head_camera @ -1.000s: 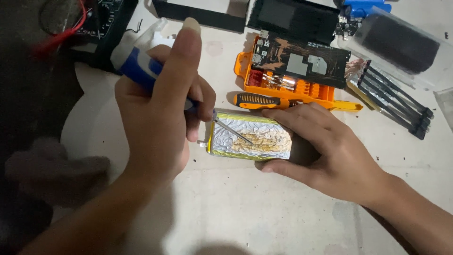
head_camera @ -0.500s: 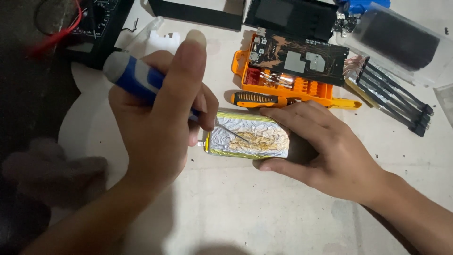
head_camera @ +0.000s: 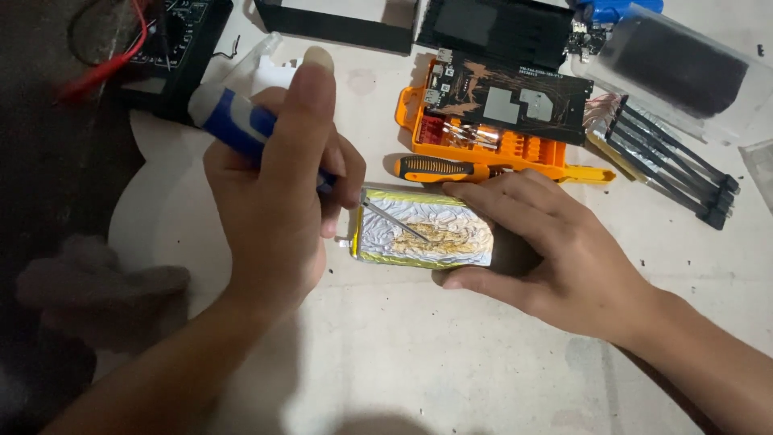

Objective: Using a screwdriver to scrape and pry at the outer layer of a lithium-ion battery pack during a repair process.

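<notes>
My left hand (head_camera: 278,201) grips a screwdriver with a blue and white handle (head_camera: 229,121), index finger stretched along it. Its thin metal shaft (head_camera: 394,221) slants down to the right, with the tip resting on the top face of a flat silver foil battery pouch (head_camera: 423,234) that has yellow edges and a brownish stain. The pouch lies on the white table. My right hand (head_camera: 547,258) covers the pouch's right end, fingers curled over its top and bottom edges, holding it down.
An orange bit case (head_camera: 499,145) with a dark circuit board (head_camera: 507,93) on it lies behind the pouch, an orange-black screwdriver (head_camera: 439,167) beside it. Several black pry tools (head_camera: 668,165) sit right. A black multimeter with red lead (head_camera: 165,40) is far left.
The left hand has tilted the screwdriver handle a little further left and the tip has slid along the pouch's top face. The right hand stays on the pouch.
</notes>
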